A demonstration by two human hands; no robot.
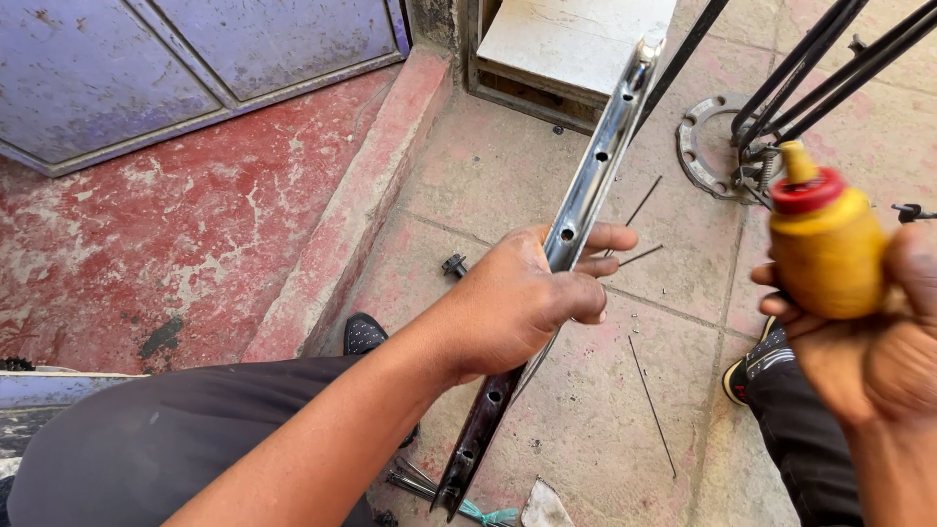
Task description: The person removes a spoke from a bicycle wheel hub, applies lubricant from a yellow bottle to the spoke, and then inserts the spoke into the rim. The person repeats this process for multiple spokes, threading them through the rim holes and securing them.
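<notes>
The left hand (522,298) was closed around a bare metal wheel rim (576,210), fingers wrapped over its inner channel near the centre of the frame; the rim ran from the lower middle of the frame up toward the top, where its far part rested against a pale slab (566,39). The right hand (869,342), at the right edge, was closed around a small yellow squeeze bottle (825,249) with a red collar and a yellow nozzle pointing upward, held apart from the rim. The spoke holes visible along the rim's channel were all empty, and no spoke was fitted in any of them, so the rim appeared stripped or not yet laced. Several loose spokes (652,405) lay on the tiled floor (605,429) in the lower right, and others lay near the fingers of the left hand. A round toothed metal part (705,146) lay on the floor at upper right, beside dark frame tubes (830,68). No liquid from the bottle was visible on the rim; whether any had been applied could not be told. Judged from this, any lacing remained entirely to be done.
</notes>
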